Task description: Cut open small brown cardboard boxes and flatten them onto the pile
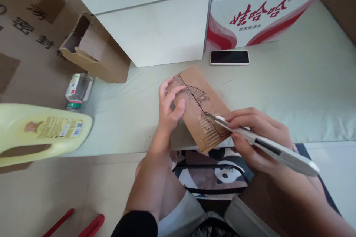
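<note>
A brown piece of cardboard [191, 107], perhaps a small flat box, lies slanted on the pale covered surface near its front edge. A dark slit runs along it, with torn patches that bare the corrugation. My left hand [171, 105] grips its left side, thumb and fingers pressed on the top. In my right hand [258, 133] is a white utility knife [274, 152], held at a slant. Its blade tip touches the cardboard at the slit, around the middle. What the cardboard's underside looks like is hidden.
Behind stand white boxes [167, 31] and a red-and-white carton [250, 18], with a phone [229, 57] before it. To the left are an open brown box [105, 59], a plastic bottle [79, 90] and a yellow jug [80, 126]. A panda-print item [222, 174] sits below the edge.
</note>
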Available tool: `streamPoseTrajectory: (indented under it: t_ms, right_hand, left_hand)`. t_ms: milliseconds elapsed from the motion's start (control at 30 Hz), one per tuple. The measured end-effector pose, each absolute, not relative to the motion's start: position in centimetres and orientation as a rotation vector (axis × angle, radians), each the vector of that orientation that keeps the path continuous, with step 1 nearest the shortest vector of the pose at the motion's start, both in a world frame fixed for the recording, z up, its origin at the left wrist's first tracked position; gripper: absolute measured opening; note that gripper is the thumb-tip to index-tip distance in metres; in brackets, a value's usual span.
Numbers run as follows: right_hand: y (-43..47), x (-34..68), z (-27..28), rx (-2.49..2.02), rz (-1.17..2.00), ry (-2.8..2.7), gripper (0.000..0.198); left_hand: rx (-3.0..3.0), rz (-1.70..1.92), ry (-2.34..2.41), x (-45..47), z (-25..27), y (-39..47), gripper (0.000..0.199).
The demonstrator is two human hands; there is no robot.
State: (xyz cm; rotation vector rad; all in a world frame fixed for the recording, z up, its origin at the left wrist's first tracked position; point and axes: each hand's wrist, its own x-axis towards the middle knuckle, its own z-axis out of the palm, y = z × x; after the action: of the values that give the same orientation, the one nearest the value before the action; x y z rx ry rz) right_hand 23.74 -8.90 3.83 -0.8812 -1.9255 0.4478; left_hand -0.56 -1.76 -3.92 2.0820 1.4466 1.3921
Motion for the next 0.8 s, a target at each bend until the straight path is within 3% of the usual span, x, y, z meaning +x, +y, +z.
streamPoseTrajectory:
  t_ms: [267, 467, 700, 800]
  right_hand:
    - [-9.1, 23.4, 4.2, -0.778, 0.316, -2.011, 0.013]
    - [-10.3, 23.8, 4.6, -0.804, 0.453, -1.970, 0.014]
    - [-11.9, 26.3, 5.0, -0.851, 0.515, -1.467, 0.030]
    - [-9.6, 27.8, 3.1, -0.944, 0.397, -1.202, 0.020]
  left_hand:
    - [2.091, 1.471, 1.391, -0.6, -4.2, -1.7, 0.047]
    - [2.079, 1.464, 1.437, -0.5, -4.2, -1.6, 0.052]
    - [2.037, 1.513, 1.427, -0.5, -4.5, -1.4, 0.053]
    - [2.022, 1.545, 1.398, -0.5, -4.6, -1.3, 0.050]
